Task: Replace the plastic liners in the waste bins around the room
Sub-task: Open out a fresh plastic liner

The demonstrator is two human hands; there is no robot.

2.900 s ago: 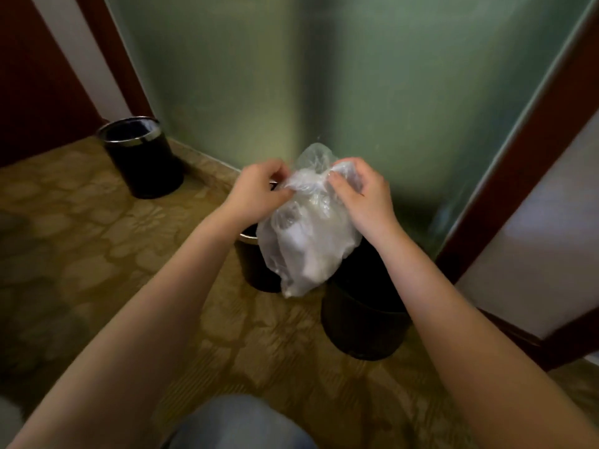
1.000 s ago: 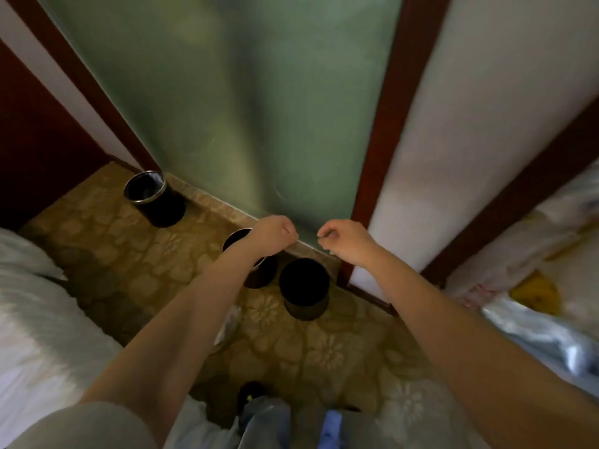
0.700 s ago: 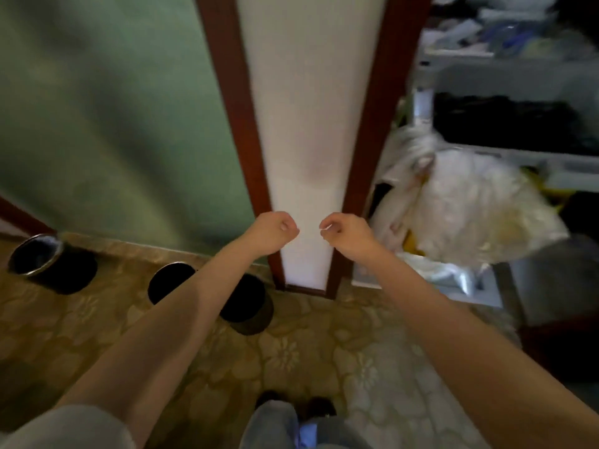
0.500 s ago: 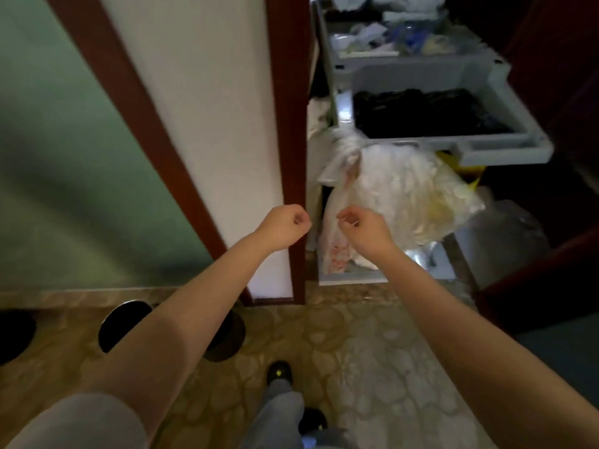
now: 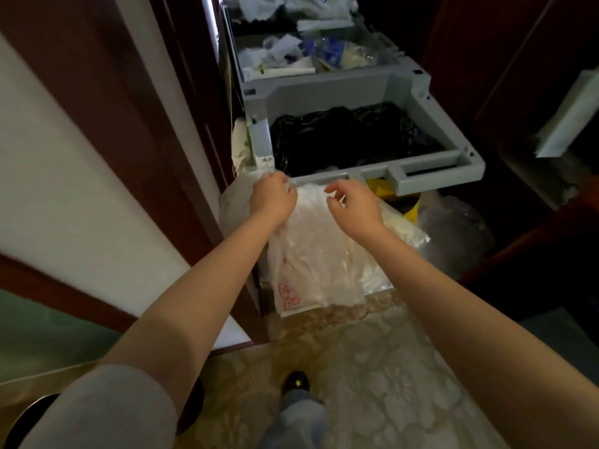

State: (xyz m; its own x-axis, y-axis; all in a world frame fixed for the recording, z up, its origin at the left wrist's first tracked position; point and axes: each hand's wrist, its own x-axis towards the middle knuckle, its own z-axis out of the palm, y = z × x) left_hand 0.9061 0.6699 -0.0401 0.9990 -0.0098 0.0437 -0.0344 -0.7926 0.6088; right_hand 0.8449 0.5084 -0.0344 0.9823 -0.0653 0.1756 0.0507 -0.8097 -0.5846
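A big white plastic bag [image 5: 317,254], stuffed with crumpled plastic, hangs off the front of a grey cart [image 5: 437,163]. My left hand [image 5: 272,197] is closed on the bag's top edge at its left corner. My right hand [image 5: 351,202] is over the top of the bag with curled, parted fingers and holds nothing. Black liners [image 5: 350,140] fill the cart's lower tray just behind my hands. One black waste bin [image 5: 19,426] shows at the bottom left, mostly hidden by my left sleeve.
The cart's upper tray [image 5: 317,56] holds mixed supplies. A yellow container [image 5: 382,186] and a clear bag [image 5: 453,228] sit to the right of the white bag. A dark wooden door frame [image 5: 181,176] stands close on the left. Patterned carpet [image 5: 372,367] lies underfoot.
The view swung right, from the bins by the green wall to the cart. The tied liner left my hands. Both hands reached forward onto the white bag, and the right fist opened.
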